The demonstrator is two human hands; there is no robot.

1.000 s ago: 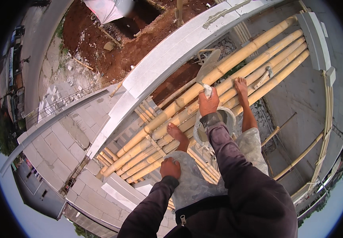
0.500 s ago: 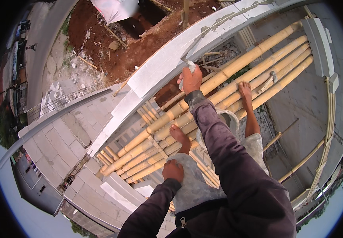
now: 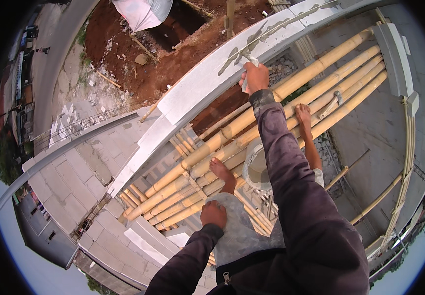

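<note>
My right hand (image 3: 257,77) reaches forward and is closed around a pale, mortar-smeared trowel (image 3: 253,61); most of the trowel is hidden by the hand. It is at the near edge of a curved light-grey block wall (image 3: 185,98). Wet grey mortar (image 3: 258,45) lies in a streaky line along the wall's top. My left hand (image 3: 213,215) lies on my left knee with nothing in it, fingers loosely spread over the dusty trouser cloth. Between my legs stands a pale bucket (image 3: 248,178) with grey mix inside, partly covered by my right arm.
My bare feet stand on thick bamboo poles (image 3: 212,146) laid side by side over a drop. A hammer (image 3: 339,97) lies on the poles beside my right foot. Red soil with a pit (image 3: 185,24) lies beyond the wall. Block walling (image 3: 70,182) spreads to the left.
My right hand and the trowel have moved right and slightly forward along the wall. Mortar now forms a wider, ragged streak on its top. My left hand stays on the knee.
</note>
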